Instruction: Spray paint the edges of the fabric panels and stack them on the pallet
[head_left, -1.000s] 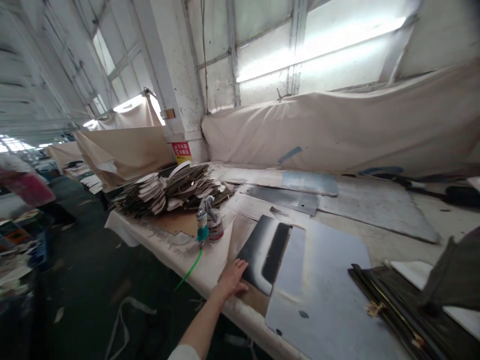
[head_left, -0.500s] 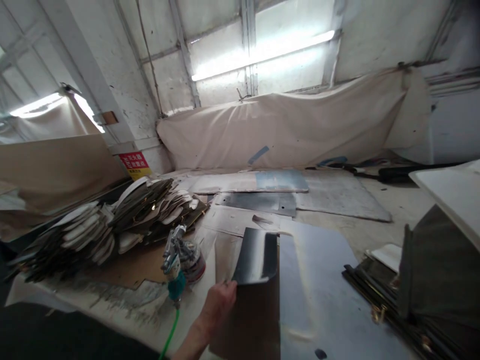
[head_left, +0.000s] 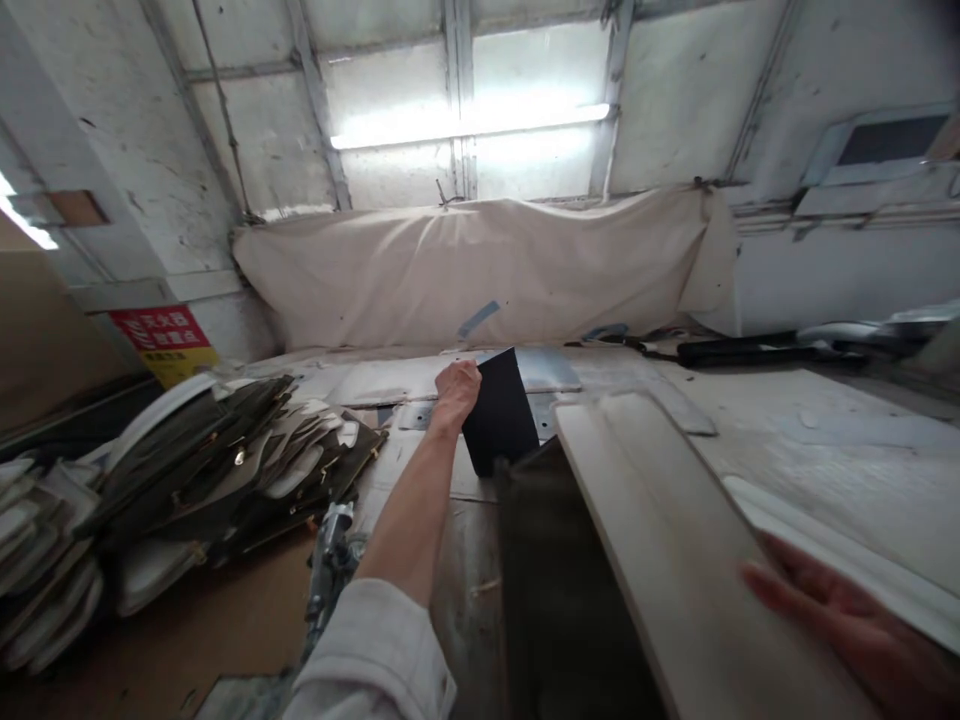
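My left hand (head_left: 454,386) is raised over the middle of the table, fingers closed on the upper left edge of a black sheet piece (head_left: 501,410) that hangs upright from it. At the lower right, my right hand (head_left: 847,615) lies with fingers stretched along the underside edge of a pale flat board (head_left: 675,550) that is tilted up close to the camera. A dark panel (head_left: 555,590) stands under that board.
A large heap of dark and white cut pieces (head_left: 187,470) fills the table's left side. A spray gun (head_left: 326,570) sits near my left forearm. Beige cloth (head_left: 480,270) drapes the back wall. Metal sheets (head_left: 547,370) lie flat behind the black piece.
My left hand has lifted the black sheet piece off the table and carried it up and away from me. The pale board and my right hand have come into view at the right.
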